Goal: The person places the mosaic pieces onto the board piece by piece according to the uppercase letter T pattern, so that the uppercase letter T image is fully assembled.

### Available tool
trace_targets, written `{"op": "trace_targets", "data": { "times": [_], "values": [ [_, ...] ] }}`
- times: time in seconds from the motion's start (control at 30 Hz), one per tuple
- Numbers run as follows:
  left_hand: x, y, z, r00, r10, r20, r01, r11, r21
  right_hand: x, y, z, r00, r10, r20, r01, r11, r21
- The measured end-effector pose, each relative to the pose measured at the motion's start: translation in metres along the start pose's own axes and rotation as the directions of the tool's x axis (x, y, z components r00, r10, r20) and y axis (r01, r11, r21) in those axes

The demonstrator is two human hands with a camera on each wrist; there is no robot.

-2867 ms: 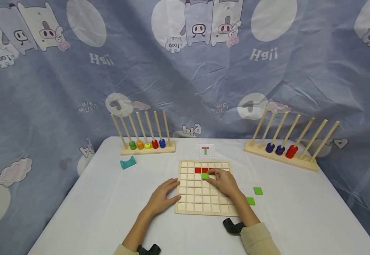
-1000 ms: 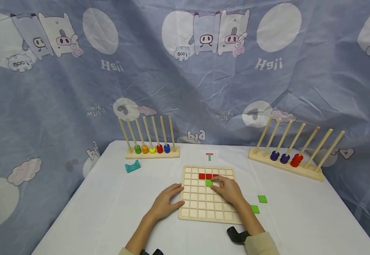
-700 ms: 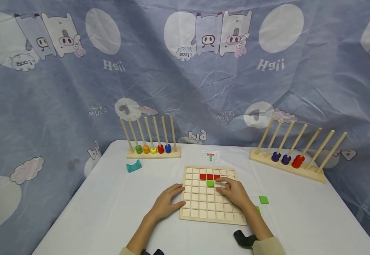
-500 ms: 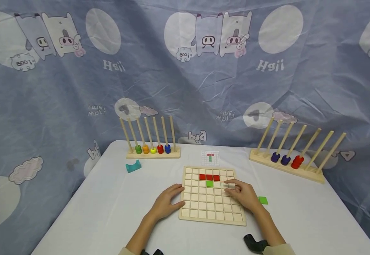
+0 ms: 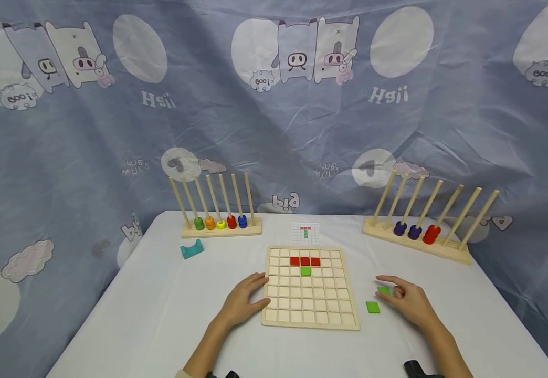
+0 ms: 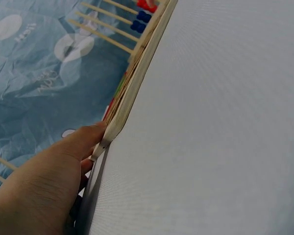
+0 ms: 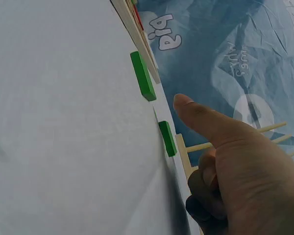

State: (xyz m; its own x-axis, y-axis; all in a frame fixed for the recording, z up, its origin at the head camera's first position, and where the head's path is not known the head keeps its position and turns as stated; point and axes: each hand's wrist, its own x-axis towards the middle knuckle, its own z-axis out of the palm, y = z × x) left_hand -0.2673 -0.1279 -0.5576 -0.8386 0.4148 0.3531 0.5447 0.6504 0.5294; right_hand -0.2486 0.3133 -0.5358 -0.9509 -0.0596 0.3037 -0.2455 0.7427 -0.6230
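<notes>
A wooden grid board [image 5: 311,294] lies on the table with a row of three red tiles [image 5: 305,261] and a green tile [image 5: 306,271] under the middle one. My left hand [image 5: 243,300] rests at the board's left edge, thumb and fingertips touching the rim; the left wrist view shows the thumb [image 6: 83,139] at a corner. To the right of the board, my right hand [image 5: 408,303] hovers with index finger and thumb apart around a loose green tile [image 5: 384,290], holding nothing. Another loose green tile [image 5: 372,307] lies between that hand and the board.
Behind the board lies a pattern card [image 5: 305,233] showing a red and green T. A peg rack [image 5: 222,231] with coloured beads stands back left, another peg rack [image 5: 418,245] back right. A teal curved block [image 5: 192,249] sits left. A printed curtain [image 5: 274,131] hangs behind.
My right hand has let go of the green tile on the board and moved right, to the loose green tiles. My left hand stays at the board's edge.
</notes>
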Motion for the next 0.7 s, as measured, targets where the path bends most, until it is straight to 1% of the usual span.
{"op": "trace_targets", "data": {
  "times": [0.13,0.37,0.7],
  "values": [
    [-0.0013,-0.0025,0.0,1.0,0.002,-0.021,-0.002,1.0,-0.006,-0.0005,0.0064,-0.0033,1.0,0.016,0.016,-0.016,1.0,-0.02],
    [-0.0004,-0.0011,0.0013,1.0,-0.002,-0.002,0.002,1.0,-0.017,-0.0043,0.0084,-0.0075,0.999,0.042,0.026,-0.041,0.998,-0.041],
    [-0.0008,-0.0015,0.0015,1.0,-0.017,0.006,0.017,1.0,-0.003,-0.0049,0.0093,-0.0072,0.999,0.036,0.027,-0.035,0.998,-0.046]
  ]
}}
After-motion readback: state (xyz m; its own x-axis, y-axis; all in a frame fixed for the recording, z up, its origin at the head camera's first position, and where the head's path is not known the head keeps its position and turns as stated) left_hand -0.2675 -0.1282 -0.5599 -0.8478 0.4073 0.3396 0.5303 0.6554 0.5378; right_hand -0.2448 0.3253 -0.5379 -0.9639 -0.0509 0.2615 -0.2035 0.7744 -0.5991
